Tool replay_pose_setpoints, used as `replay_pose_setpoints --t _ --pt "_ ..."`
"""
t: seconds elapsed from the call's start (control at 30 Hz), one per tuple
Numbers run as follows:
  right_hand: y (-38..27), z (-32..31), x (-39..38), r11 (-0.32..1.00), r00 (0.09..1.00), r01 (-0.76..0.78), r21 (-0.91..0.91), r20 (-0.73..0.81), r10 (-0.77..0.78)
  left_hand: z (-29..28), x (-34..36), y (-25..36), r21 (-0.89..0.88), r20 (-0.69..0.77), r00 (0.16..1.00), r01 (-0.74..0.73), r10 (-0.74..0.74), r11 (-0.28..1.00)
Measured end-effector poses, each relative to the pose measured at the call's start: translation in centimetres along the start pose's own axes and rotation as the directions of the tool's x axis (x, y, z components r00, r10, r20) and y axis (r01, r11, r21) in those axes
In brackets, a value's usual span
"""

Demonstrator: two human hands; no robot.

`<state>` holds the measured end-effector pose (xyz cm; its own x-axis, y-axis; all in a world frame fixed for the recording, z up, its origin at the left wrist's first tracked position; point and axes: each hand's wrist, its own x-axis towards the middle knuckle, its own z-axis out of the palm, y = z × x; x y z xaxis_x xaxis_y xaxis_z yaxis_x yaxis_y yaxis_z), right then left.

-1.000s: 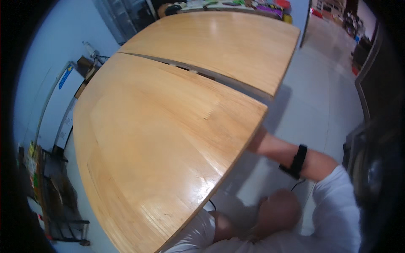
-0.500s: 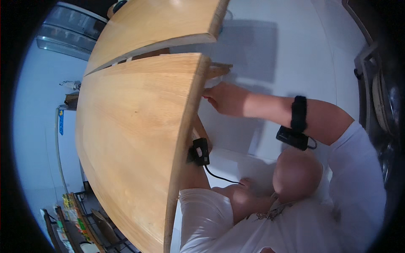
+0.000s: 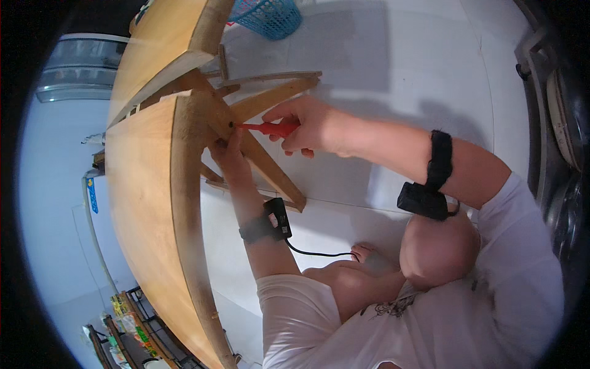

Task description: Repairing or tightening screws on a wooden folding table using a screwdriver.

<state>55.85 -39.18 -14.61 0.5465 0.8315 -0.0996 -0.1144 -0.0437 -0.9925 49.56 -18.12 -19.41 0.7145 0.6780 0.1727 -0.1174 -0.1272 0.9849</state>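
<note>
resting on floor (image 3: pixel 344 46): blue basket (image 3: pixel 273 19), cut off by the frame, contents hidden; a red bit (image 3: pixel 230 23) shows at its left edge.
red tool (image 3: pixel 284 128): fingers of the right hand (image 3: pixel 314 124) clamped on its handle, tip at a dark spot (image 3: pixel 231 125) on the wooden beam (image 3: pixel 213 106).
left hand (image 3: pixel 232 160): thumb just beside the tip; other fingers partly hidden, grip cannot be told.
black box (image 3: pixel 279 212): pale label (image 3: pixel 284 230), too small to read.

I see room over the floor (image 3: pixel 430 67) at right; the tabletop (image 3: pixel 141 184) blocks the left, a wooden leg (image 3: pixel 271 171) the middle.
</note>
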Motion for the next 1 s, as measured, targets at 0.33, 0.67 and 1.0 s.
replay_pose_setpoints --t 0.33,0.67,1.0 --pt "0.1 0.4 -0.9 -0.022 0.813 0.311 -0.950 0.278 -0.511 -0.3 0.5 -0.9 0.023 0.041 0.998 -0.049 0.048 0.999" --pt "-2.6 -0.3 -0.4 0.436 0.980 0.198 -0.878 0.163 -0.115 0.9 -0.2 0.3 -0.061 -0.025 1.000 -0.020 0.018 0.998" --pt "-0.1 -0.5 1.0 0.699 0.941 0.287 -0.655 0.058 -0.332 0.1 0.3 0.1 -0.056 0.044 0.998 -0.046 0.049 0.997"
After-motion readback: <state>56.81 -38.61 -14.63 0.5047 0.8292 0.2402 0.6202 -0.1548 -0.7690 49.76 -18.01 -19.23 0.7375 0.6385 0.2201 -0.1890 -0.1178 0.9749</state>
